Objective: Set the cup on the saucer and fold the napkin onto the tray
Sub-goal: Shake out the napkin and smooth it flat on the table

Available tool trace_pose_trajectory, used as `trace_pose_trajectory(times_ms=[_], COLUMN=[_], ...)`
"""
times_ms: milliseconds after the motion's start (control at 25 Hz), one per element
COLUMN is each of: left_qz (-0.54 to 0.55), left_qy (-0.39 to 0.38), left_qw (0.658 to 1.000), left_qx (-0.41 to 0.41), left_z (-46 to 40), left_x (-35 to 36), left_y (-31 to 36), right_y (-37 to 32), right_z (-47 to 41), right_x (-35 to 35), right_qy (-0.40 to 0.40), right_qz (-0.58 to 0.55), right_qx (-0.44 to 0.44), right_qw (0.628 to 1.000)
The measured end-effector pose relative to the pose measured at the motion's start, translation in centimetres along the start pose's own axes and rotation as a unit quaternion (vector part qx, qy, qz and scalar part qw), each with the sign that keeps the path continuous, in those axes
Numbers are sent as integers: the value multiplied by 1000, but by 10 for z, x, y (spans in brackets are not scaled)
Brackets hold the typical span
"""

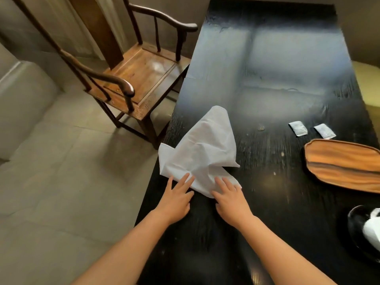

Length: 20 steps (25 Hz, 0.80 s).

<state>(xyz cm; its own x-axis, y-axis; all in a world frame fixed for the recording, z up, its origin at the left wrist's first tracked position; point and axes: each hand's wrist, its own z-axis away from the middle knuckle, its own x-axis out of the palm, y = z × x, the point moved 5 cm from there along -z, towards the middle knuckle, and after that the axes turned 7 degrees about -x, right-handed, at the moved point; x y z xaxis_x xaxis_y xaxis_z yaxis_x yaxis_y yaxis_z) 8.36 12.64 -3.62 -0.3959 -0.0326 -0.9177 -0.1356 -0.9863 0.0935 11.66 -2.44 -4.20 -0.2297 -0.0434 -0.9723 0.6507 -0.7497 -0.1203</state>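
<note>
A white napkin lies rumpled on the dark table, near its left edge. My left hand rests flat with its fingertips on the napkin's near left edge. My right hand lies flat beside it, fingers spread on the napkin's near right corner. Neither hand grips the cloth. A wooden oval tray sits at the right, with nothing on it. At the right edge of the view a white cup stands on a black saucer, both cut off by the frame.
Two small white packets lie on the table just beyond the tray. A wooden armchair stands to the left of the table on a tiled floor. A pale sofa is at the far left.
</note>
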Motion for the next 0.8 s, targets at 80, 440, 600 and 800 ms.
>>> trace_pose_trajectory(times_ms=[80, 440, 600, 800], left_qz=[10, 135, 144, 125], left_qy=[-5, 169, 258, 385], left_qw=[1000, 976, 955, 914], left_qx=[-3, 37, 32, -7], left_z=[-7, -9, -4, 1], left_x=[3, -56, -99, -158], left_y=[-1, -15, -17, -8], right_y=[1, 8, -3, -10], right_z=[-4, -10, -7, -4], right_x=[4, -46, -106, -175], right_qy=[15, 84, 178, 288], right_qz=[-3, -103, -77, -60], right_qx=[-8, 25, -23, 0], right_qw=[1000, 991, 981, 956])
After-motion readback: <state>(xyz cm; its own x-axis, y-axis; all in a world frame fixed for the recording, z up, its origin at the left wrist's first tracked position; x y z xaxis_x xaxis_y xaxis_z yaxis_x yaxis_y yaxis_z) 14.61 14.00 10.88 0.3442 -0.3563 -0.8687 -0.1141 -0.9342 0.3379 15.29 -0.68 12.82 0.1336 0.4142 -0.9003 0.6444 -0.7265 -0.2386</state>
